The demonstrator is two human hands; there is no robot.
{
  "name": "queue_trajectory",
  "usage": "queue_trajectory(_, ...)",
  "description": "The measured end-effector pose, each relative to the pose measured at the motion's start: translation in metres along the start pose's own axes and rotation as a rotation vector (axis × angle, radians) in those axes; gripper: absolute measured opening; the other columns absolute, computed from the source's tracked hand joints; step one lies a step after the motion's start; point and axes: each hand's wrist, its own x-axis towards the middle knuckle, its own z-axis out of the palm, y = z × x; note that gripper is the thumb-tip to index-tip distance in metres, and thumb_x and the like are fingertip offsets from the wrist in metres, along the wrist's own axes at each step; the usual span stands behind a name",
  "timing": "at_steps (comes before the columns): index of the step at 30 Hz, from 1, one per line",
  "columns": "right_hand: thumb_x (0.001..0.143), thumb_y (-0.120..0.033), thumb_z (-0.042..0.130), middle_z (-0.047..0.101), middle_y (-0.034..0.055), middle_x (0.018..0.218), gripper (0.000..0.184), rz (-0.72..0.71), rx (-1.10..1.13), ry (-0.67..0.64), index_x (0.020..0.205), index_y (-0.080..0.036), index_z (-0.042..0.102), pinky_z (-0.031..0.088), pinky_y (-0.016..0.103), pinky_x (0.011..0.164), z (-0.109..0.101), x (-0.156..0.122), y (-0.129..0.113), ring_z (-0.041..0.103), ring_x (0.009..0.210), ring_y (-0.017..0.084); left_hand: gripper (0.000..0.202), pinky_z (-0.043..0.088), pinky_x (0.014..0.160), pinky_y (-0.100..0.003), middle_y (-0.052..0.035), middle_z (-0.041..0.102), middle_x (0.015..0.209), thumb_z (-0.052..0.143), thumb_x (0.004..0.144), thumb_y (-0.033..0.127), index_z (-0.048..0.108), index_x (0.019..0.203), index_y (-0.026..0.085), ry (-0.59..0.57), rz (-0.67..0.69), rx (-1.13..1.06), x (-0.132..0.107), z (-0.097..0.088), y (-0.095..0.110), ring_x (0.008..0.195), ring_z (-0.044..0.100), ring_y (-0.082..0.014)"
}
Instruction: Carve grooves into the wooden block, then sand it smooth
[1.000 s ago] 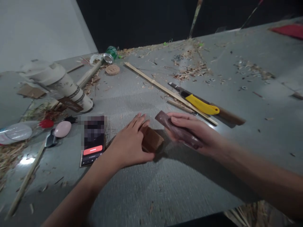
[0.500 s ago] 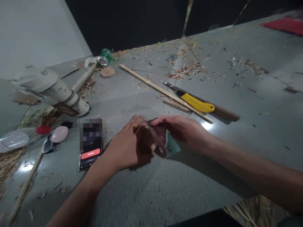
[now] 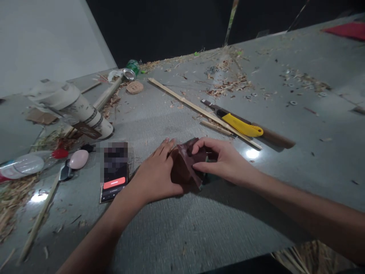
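My left hand (image 3: pixel 154 177) lies over a brown wooden block at the middle of the grey table (image 3: pixel 199 228), fingers together and pressed on it; the block is almost wholly hidden. A dark red-brown sheet (image 3: pixel 184 167) is draped over the block's right side. My right hand (image 3: pixel 221 160) pinches the sheet between thumb and fingers and presses it against the block. Both hands touch the sheet.
A phone (image 3: pixel 114 179) lies just left of my left hand. Behind the hands lie a yellow utility knife (image 3: pixel 241 125) and a long bamboo strip (image 3: pixel 196 108). A tipped paper cup (image 3: pixel 76 108), a pink oval (image 3: pixel 79 159), a green can (image 3: pixel 131 69) and wood shavings are at the left and back.
My right hand brought the red-brown sheet from the right over to the block and folded it over. The left hand stayed on the block.
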Motion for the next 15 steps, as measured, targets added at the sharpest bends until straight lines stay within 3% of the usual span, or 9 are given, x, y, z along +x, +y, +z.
queue_trajectory(5,0.078,-0.013,0.068,0.065,-0.0023,0.094,0.029,-0.047,0.033,-0.001,0.103,-0.025,0.062,0.046,0.029,0.071,0.0010,0.0000,0.0026,0.059,0.082,0.015,0.101,0.024,0.131,-0.048,-0.0219,0.023,0.174,0.076,0.072,0.059,0.044,0.154,0.009,-0.002,-0.027,0.014,-0.0002,0.0033,-0.0035,0.163,0.013,-0.0364)
queue_trajectory(8,0.077,-0.013,0.069,0.066,-0.0008,0.102,0.050,-0.015,0.132,0.003,0.123,-0.027,0.054,0.049,0.032,0.075,0.0028,-0.0009,0.0046,0.061,0.087,0.017,0.104,0.024,0.131,-0.049,-0.0210,0.023,0.174,0.076,0.074,0.061,0.039,0.158,0.010,0.025,-0.019,-0.003,-0.0004,0.0047,-0.0044,0.163,0.013,-0.0363)
queue_trajectory(11,0.077,-0.012,0.068,0.065,-0.0025,0.098,0.071,0.050,0.234,0.018,0.140,-0.030,0.041,0.050,0.032,0.073,0.0035,-0.0009,0.0053,0.062,0.086,0.018,0.111,0.025,0.131,-0.051,-0.0203,0.025,0.174,0.076,0.075,0.063,0.031,0.163,0.013,0.034,-0.013,-0.029,0.0000,0.0047,-0.0044,0.163,0.014,-0.0364)
queue_trajectory(13,0.075,-0.012,0.068,0.063,-0.0036,0.092,0.059,0.057,0.219,0.046,0.129,-0.028,0.050,0.048,0.031,0.070,0.0028,0.0001,0.0051,0.061,0.083,0.017,0.114,0.025,0.131,-0.052,-0.0202,0.024,0.174,0.077,0.075,0.066,0.028,0.164,0.014,0.031,-0.009,-0.038,0.0004,0.0047,-0.0047,0.163,0.013,-0.0368)
queue_trajectory(15,0.074,-0.013,0.068,0.060,-0.0039,0.084,0.031,0.051,0.182,0.057,0.101,-0.025,0.058,0.045,0.030,0.067,0.0014,0.0015,0.0048,0.057,0.077,0.016,0.115,0.025,0.131,-0.053,-0.0202,0.024,0.174,0.076,0.076,0.067,0.026,0.165,0.014,0.033,-0.007,-0.040,0.0005,0.0052,-0.0053,0.163,0.014,-0.0373)
